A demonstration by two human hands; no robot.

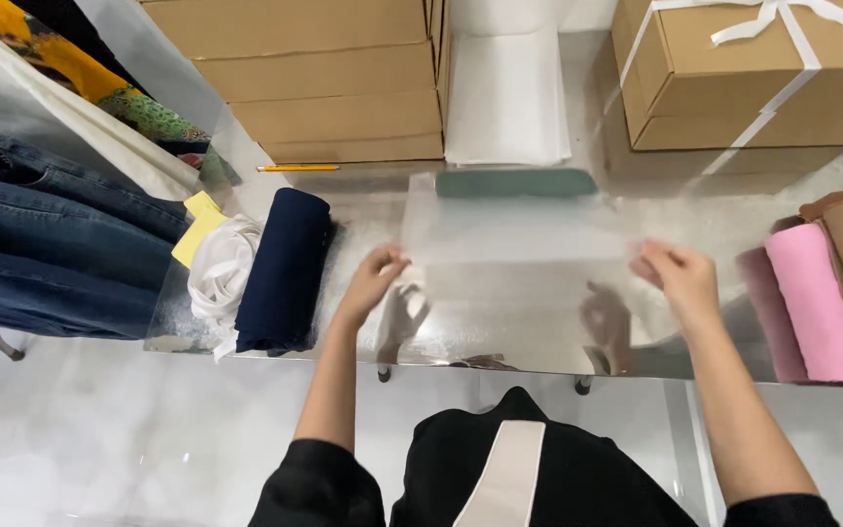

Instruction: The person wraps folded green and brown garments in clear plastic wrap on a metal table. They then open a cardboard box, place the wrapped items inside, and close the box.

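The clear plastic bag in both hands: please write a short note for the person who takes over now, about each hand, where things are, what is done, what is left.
Left hand: pinches the left edge of the clear plastic bag.
Right hand: pinches its right edge.
The bag is held spread above the mirror-like table; it looks empty.
A folded green cloth lies just behind the bag. A navy roll and a white cloth lie left, pink cloth right.
Done: bag picked up and spread. Left: nothing seen inside it yet.
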